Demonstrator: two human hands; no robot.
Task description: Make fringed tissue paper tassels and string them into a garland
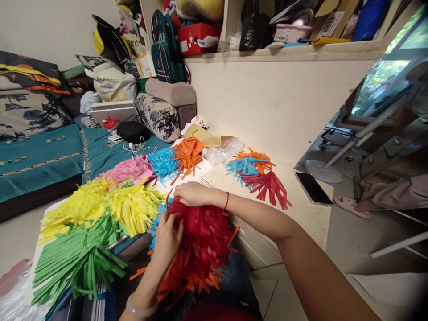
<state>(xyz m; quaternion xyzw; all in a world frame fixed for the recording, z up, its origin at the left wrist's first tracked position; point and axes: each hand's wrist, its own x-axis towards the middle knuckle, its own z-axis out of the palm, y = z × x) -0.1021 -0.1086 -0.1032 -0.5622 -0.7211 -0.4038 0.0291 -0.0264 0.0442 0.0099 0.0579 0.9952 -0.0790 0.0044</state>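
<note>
A large bunch of red paper tassels [207, 232] lies over my lap, with orange strips [190, 281] below it and blue strips at its left side. My right hand [191, 194] is closed at the top of the red bunch, its fingertips turned down and partly hidden. Just below and to the left, my left hand [170, 234] has its fingers curled in against the red strips. A thin red strand stands up beside the right fingers. What exactly the fingertips pinch is too small to see.
Yellow tassels [135, 207], green tassels [80, 258] and pink tassels [129, 169] cover the white table on the left. Blue tassels [163, 162] and orange tassels [187, 154] lie farther back. A red tassel [269, 187] and a phone [313, 188] rest on the right-hand surface.
</note>
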